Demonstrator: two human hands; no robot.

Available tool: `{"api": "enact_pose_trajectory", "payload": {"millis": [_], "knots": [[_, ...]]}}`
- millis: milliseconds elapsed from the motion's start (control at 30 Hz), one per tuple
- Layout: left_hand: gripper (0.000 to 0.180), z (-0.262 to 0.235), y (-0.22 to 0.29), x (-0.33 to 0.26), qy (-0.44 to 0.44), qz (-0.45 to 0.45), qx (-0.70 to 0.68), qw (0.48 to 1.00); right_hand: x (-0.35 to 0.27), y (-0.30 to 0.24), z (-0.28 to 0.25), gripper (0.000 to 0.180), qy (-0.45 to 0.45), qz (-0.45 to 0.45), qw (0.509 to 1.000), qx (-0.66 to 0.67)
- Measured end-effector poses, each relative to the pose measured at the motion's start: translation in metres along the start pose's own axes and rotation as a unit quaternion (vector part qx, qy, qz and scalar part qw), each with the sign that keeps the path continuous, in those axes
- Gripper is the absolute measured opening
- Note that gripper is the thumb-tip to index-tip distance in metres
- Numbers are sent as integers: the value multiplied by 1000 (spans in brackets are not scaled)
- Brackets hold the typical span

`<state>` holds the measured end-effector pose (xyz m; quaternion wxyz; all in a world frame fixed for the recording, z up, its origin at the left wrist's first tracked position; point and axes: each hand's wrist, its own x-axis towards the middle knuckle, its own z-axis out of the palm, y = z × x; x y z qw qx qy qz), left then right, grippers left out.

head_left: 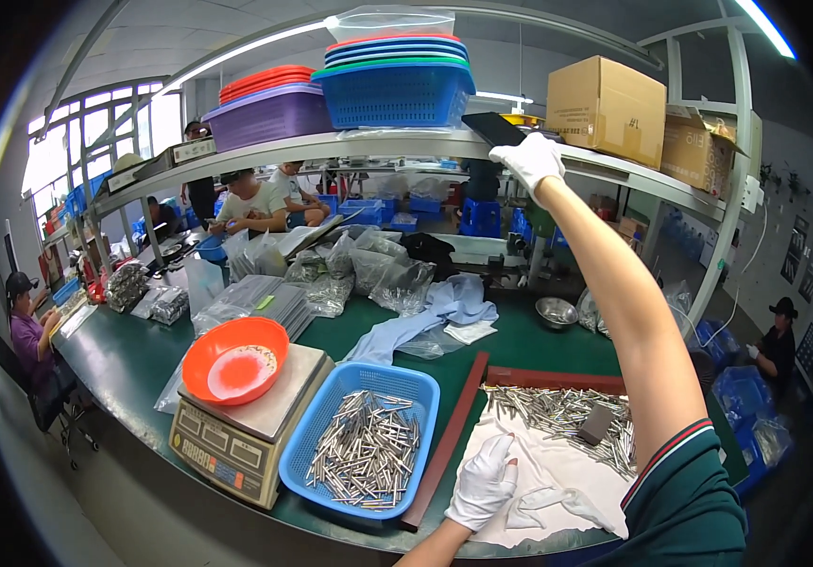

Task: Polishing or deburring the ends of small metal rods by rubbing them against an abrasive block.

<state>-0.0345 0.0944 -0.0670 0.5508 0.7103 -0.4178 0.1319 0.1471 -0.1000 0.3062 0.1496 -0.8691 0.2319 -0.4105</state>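
My right hand (531, 161), in a white glove, is raised at arm's length to the overhead shelf. Its fingers grip a flat black phone-shaped device (493, 128) at the shelf's front edge. Low on the bench, my left hand (485, 482), also gloved with a bare thumb tip, rests closed on a white cloth (543, 449); whatever may be inside its fingers is hidden. Beyond it on the cloth lie many loose metal pins (557, 408) and a small dark block (595, 424). A blue basket (433, 416) of similar pins stands left of that hand, past a reddish-brown bar (449, 444).
A scale (227, 452) carrying an orange bowl (200, 373) is at the left. Plastic bags (383, 274), a blue cloth (406, 331) and a metal bowl (556, 311) lie farther back. Stacked baskets (395, 94) and a cardboard box (609, 109) occupy the shelf. Other people sit beyond.
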Motion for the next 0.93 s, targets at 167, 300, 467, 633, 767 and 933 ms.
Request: {"api": "enact_pose_trajectory", "payload": {"millis": [167,300,467,633,767,933], "knots": [[39,2,5,4,47,-89,-129,987,-82,63,18,89,197,-62,971,117],[47,-19,17,26,130,-93,-299,941,-193,94,24,87,143,-156,949,235],[92,-44,48,77,80,-33,-424,902,-309,123,1,87,-31,-150,946,286],[76,-37,68,75,110,-171,-632,748,-350,131,-5,89,-111,-181,947,241],[77,-26,64,69,135,-170,-621,753,-341,132,-7,92,-132,-248,937,206],[75,-35,78,75,85,-146,-639,750,-333,121,-13,99,-132,-260,932,214]]}}
